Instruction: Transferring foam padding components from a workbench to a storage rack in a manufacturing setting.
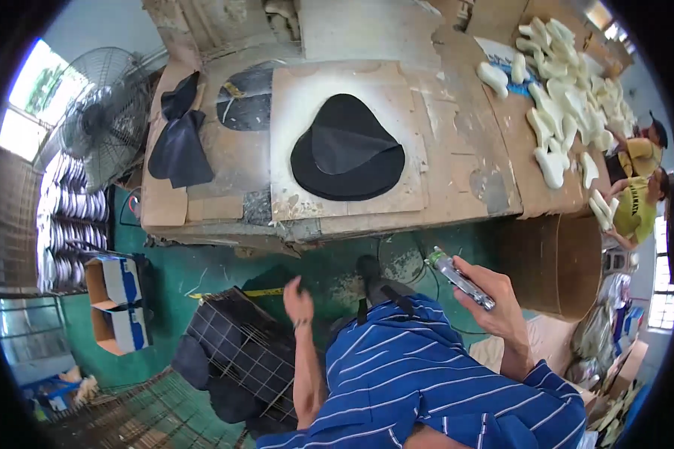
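Observation:
My right hand [494,295] is wrapped round a silver spray gun [463,280] with a green part near its front end, held out past the table's near edge. My left hand [298,305] hangs beside my body with nothing in it, fingers slightly apart, close to a wire rack [243,344] of black pieces. On the table, a pile of black rounded-triangular sheets [344,179] lies on a square cardboard board [292,82]. A smaller dark grey flap [348,150] covers part of the top sheet. Neither hand touches the pile.
Crumpled black material [181,146] lies on the table's left. Many cream moulded pieces [569,112] are heaped at right. A large brown bin [550,262] stands by the near right edge. A fan [105,112] and boxes [116,288] are left. Two people [636,202] stand far right.

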A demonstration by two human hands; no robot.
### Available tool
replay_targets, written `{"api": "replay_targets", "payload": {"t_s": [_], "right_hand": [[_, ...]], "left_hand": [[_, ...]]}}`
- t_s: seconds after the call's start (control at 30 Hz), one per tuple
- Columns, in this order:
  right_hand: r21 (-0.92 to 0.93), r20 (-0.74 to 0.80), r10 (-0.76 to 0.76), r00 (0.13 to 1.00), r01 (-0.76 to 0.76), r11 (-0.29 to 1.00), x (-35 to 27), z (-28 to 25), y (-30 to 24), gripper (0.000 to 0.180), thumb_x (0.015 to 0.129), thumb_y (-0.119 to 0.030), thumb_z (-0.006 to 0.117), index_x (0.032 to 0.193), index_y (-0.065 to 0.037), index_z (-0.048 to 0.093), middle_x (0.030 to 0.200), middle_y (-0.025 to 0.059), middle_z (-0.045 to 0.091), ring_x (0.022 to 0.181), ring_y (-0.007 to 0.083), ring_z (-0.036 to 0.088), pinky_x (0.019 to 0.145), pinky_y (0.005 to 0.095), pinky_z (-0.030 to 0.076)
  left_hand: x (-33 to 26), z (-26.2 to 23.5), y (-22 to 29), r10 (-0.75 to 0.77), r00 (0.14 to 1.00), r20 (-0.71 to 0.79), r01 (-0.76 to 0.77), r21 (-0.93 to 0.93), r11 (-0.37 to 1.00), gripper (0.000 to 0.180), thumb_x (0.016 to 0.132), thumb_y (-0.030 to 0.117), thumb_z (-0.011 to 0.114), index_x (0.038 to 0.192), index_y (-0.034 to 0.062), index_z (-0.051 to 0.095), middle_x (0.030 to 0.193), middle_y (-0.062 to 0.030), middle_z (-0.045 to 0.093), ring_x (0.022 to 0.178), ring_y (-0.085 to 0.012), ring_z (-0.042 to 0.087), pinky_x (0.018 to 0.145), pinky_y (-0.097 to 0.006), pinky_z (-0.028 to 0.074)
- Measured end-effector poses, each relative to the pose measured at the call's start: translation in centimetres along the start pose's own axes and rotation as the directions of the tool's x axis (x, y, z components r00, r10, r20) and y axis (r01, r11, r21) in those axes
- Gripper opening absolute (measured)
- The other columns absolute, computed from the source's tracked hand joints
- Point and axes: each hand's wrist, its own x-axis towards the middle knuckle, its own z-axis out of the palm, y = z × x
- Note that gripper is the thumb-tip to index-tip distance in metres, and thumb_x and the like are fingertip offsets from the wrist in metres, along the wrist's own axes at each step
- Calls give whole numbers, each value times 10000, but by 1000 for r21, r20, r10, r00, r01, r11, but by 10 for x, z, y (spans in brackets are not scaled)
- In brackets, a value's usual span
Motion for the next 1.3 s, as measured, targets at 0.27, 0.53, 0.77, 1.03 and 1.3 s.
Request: {"api": "replay_targets", "payload": {"t_s": [0.27,0.53,0.77,1.03,1.3], "right_hand": [[120,-77,31,997,-22,992,9,-33,33,696,792,73,790,1459,-10,607,1084,223,723,923,374,718,805,379,561],[153,-94,97,991,-82,985,10,-27,33,750,730,115,731,1457,-14,598,1054,227,706,901,422,690,801,403,556],[181,-128,170,977,-145,973,20,10,28,754,733,106,737,1462,-15,594,1056,228,704,923,421,691,810,414,553],[153,-139,137,981,-116,981,50,57,29,756,739,90,745,1470,-31,594,1088,230,712,958,438,696,833,444,561],[164,-150,130,980,-105,981,99,90,54,640,851,18,784,1462,-16,599,1186,231,731,1029,411,722,903,411,574]], "left_hand": [[192,95,169,427,831,357,-542,342,768,363,740,-67,690,1042,133,664,1433,-94,576,1356,-355,527,1160,-585,384],[180,107,174,382,804,455,-561,372,739,150,733,-23,700,819,94,663,1513,-67,547,1302,-355,561,1073,-541,423],[200,102,181,375,780,500,-571,325,754,132,728,-41,678,787,77,668,1493,-80,566,1236,-354,579,1039,-514,453],[206,98,174,342,784,517,-543,307,781,153,704,-49,683,783,82,679,1489,-79,586,1223,-368,591,1021,-521,475],[220,105,161,343,806,483,-465,157,871,211,676,-70,724,793,104,696,1404,-68,628,1186,-360,611,1039,-492,490]]}}
